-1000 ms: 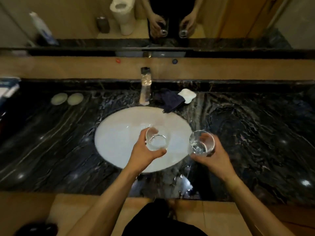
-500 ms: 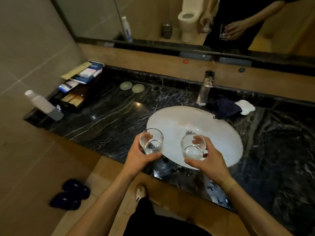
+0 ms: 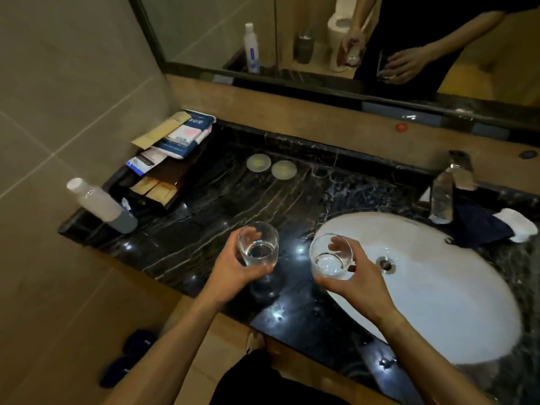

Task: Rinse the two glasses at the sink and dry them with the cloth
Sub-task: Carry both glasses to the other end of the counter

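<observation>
Left hand (image 3: 233,270): wrapped around a clear round tumbler (image 3: 257,244), upright above the black veined marble counter (image 3: 222,211), likely kept level to hold the little water inside. Right hand (image 3: 358,283): gripping the second clear tumbler (image 3: 330,255) at the white oval sink (image 3: 438,302) edge. Dark blue cloth (image 3: 479,226): bunched beside the chrome tap (image 3: 447,194), within reach for drying.

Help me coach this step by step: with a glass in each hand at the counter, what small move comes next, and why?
Probably set the left glass down on the round coasters. The left hand holds it upright over the dark counter, away from the basin, while the right hand holds the right glass at the basin's edge.
</observation>
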Available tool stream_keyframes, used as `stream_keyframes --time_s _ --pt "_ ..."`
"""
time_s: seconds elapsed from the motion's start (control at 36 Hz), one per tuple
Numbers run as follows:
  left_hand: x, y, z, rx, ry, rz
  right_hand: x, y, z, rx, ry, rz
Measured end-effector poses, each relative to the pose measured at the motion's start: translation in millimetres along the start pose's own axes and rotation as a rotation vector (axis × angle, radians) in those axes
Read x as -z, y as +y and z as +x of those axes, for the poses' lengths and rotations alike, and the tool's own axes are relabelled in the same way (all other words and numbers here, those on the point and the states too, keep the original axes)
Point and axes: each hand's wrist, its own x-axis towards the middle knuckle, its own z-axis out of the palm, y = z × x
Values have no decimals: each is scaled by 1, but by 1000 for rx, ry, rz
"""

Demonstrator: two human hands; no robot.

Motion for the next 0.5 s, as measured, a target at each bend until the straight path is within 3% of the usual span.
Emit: stream_keyframes --time_s 0.5 --pt "76 -25 145 28 -234 6 -86 -49 103 -113 153 -1"
